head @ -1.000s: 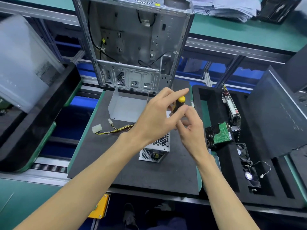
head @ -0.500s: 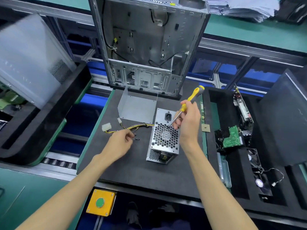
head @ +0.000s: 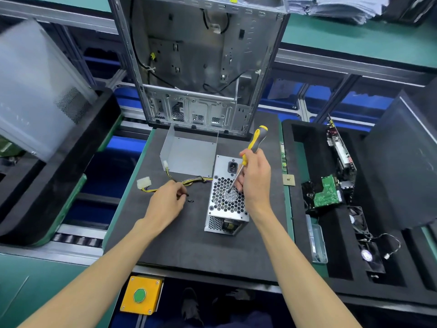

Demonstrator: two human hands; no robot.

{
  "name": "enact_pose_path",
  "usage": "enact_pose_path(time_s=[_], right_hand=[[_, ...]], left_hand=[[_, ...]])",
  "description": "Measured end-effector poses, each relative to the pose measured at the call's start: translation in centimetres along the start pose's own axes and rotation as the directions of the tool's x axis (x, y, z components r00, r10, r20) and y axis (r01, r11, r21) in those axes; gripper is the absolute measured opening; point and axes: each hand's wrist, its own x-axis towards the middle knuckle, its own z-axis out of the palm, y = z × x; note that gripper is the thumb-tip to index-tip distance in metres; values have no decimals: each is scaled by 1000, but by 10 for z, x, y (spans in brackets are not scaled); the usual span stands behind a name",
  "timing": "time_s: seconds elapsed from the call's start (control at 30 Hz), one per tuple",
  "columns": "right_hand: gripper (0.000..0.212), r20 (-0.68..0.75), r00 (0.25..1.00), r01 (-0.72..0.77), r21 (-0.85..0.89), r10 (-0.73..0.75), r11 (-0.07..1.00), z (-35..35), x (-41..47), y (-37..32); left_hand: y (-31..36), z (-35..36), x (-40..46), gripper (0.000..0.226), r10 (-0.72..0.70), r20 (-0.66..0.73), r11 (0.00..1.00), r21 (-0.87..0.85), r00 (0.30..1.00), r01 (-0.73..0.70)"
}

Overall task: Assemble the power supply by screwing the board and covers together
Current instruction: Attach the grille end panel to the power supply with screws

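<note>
**Screwdriver on the fan grille, fingers at the loose screws**

Where the dark foam mat [head: 189,245] covers the middle of the bench, an open computer case [head: 201,62] stands upright at its far edge, bare metal interior facing the camera. To the right, a black foam tray [head: 343,268] holds a green circuit board [head: 327,191], expansion cards and small fans. A bent grey cover plate [head: 189,157] lies on the mat just in front of the case. Touching its right corner, the power supply [head: 227,197] lies on the mat with its honeycomb fan grille facing up and its mains socket toward the case. Its yellow-and-black cable bundle [head: 196,179] runs left to a white connector [head: 143,183].

The right hand [head: 255,181] grips a yellow-handled screwdriver [head: 254,144] tilted with its handle up and away; the tip rests at the middle of the fan grille. The left hand [head: 165,204] reaches down beside the cable, fingertips curled together at a few small black screws [head: 190,200] on the mat; it seems to pinch one, though that is too small to confirm. A yellow box with a green button [head: 141,295] sits below the mat's near edge.
</note>
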Motion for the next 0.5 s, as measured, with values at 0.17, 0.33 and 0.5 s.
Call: enact_pose_path(time_s=[0.17, 0.33, 0.5], right_hand=[[14, -1, 1000, 10, -10, -10, 1000, 0, 1, 1], [15, -3, 1000, 13, -17, -13, 1000, 0, 2, 3], [14, -10, 1000, 6, 9, -6, 1000, -1, 1, 3]], left_hand=[[1, 6, 5, 5, 8, -24, 999, 37, 1000, -7], [1, 11, 3, 5, 140, -50, 982, 137, 989, -132], [1, 13, 2, 4, 150, -64, 983, 121, 987, -141]])
